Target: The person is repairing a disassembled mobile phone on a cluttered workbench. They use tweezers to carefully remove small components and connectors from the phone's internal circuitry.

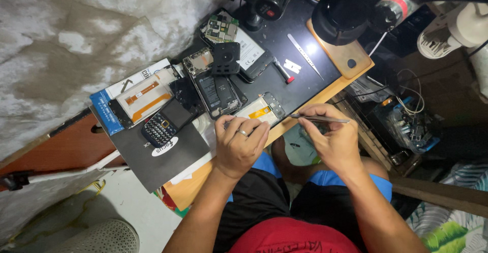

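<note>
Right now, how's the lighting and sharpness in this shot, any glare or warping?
Head view: light falls mainly on the black work mat and both hands, left hand and right hand; the top right corner and lower edges sink into shadow. The tweezers catch a mild gleam. The wide lens bends the desk edge. The opened phone stays sharp.

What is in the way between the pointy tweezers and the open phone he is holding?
Nothing visible. The right hand holds the tweezers, whose tip points straight at the edge of the opened phone. The left hand presses on the phone's near side, away from the tip. The other phone parts lie farther back on the black mat.
</note>
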Motion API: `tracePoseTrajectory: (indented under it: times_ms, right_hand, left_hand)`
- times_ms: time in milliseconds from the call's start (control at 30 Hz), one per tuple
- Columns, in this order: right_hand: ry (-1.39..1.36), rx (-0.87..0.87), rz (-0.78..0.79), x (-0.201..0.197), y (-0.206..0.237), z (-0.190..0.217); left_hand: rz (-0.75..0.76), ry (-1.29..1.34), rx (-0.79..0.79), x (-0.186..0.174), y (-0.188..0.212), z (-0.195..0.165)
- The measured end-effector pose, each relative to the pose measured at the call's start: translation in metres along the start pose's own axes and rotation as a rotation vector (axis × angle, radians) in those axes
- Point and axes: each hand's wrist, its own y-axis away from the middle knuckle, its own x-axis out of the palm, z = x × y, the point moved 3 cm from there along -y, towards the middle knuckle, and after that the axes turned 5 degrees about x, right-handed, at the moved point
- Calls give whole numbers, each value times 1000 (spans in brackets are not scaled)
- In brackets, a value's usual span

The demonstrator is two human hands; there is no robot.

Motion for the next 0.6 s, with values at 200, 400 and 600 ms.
tracePoseTrajectory:
  times_ms: [200,400,600]
  right_hand:
    - [10,-33,-2,0,1,2]
    - [42,-45,0,1,0,7]
    - [28,-43,6,3,1,4]
  left_hand:
    - [12,-4,-16,1,1,-1]
    - [8,-15,-7,1,1,0]
    - [3,0,-8,1,2,0]
